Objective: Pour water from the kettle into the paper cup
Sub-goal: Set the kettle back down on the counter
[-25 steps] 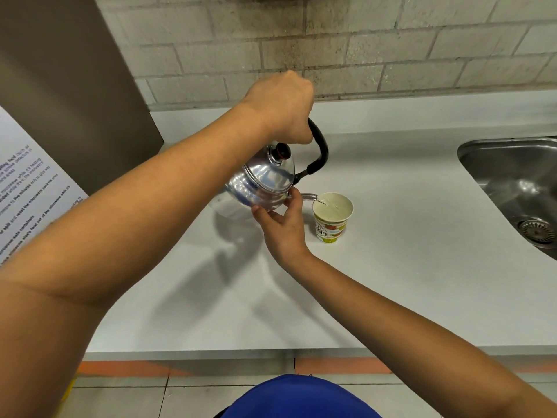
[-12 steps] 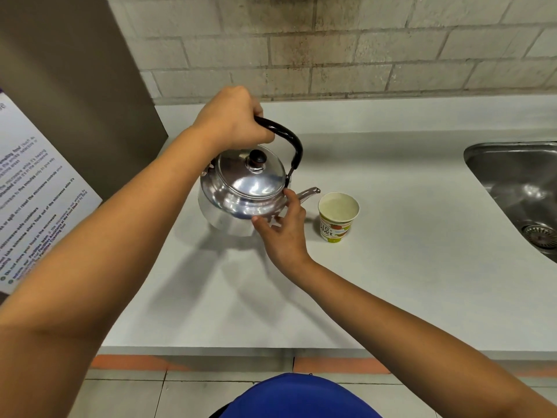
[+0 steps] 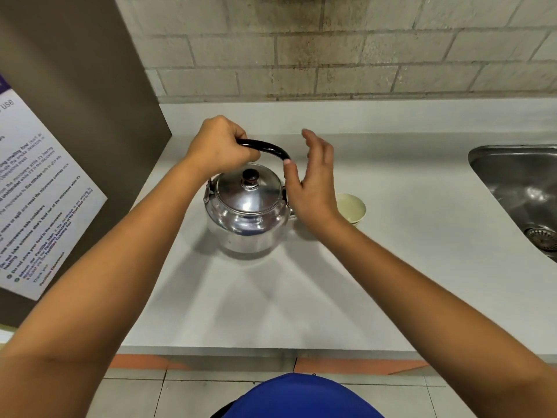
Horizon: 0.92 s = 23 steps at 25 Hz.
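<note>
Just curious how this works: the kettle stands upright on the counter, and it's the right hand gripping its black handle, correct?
Not quite. The head view shows the left hand gripping the handle; the right hand is open beside the upright kettle.

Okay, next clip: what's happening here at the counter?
A person stands at a grey counter with a steel kettle sitting upright on it. The left hand has a closed grip on the kettle's black handle. The right hand is open, fingers spread, beside the kettle and partly in front of a paper cup, holding nothing. No water is being poured right now. A sink is at the right.
</note>
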{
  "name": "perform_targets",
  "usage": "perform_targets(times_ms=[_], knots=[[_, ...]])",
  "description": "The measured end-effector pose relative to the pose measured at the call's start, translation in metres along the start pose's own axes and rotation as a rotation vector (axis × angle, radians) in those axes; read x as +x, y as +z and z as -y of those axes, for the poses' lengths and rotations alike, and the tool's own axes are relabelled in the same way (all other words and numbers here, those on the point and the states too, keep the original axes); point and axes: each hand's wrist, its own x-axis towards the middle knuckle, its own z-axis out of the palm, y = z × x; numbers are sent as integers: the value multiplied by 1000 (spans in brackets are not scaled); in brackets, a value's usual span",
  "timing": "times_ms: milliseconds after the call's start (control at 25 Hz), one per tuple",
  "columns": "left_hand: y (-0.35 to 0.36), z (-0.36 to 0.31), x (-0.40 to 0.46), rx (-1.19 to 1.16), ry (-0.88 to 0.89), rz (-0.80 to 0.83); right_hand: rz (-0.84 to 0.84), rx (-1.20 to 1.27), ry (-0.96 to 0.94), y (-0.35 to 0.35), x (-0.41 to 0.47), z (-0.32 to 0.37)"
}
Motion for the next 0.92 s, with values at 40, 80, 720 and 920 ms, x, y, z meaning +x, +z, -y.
perform_targets(times_ms=[40,80,720,920], knots=[[2,3,-1,-5,-5,-1,72,-10,10,-1,10,0],[4,6,-3,-1,-11,-6,139,-16,22,0,17,0],[25,32,-4,-97,-85,9,315,35,95,14,23,-23],[28,39,-1,-125,-124,11,325,42,114,19,26,-26]])
